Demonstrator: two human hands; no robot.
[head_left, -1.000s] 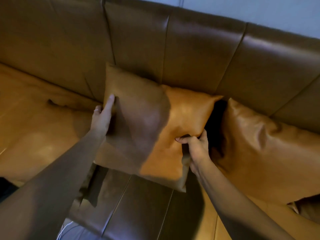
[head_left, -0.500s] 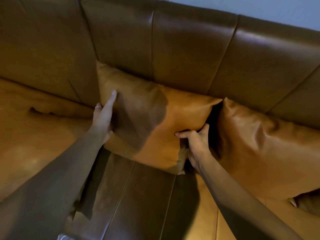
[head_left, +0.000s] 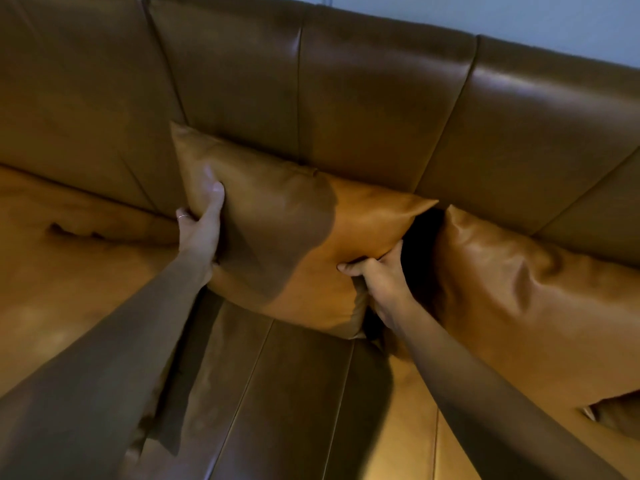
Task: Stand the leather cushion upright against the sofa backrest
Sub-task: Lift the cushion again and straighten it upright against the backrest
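The tan leather cushion [head_left: 298, 244] stands nearly upright on the seat, its top edge leaning on the brown sofa backrest [head_left: 374, 105]. My left hand [head_left: 202, 226] grips its left edge, thumb on the front face, a ring on one finger. My right hand [head_left: 381, 282] pinches its lower right edge, fingers tucked behind in the dark gap. A shadow covers the cushion's left half.
A second, larger tan leather cushion [head_left: 526, 306] leans on the backrest just right of my right hand. The sofa seat [head_left: 294, 410] stretches toward me, with wrinkled leather at the left [head_left: 79, 233]. A pale wall [head_left: 519, 19] shows above the backrest.
Both hands have pushed the cushion back and up against the backrest. Its bottom edge has moved farther from me and it stands steeper than before.
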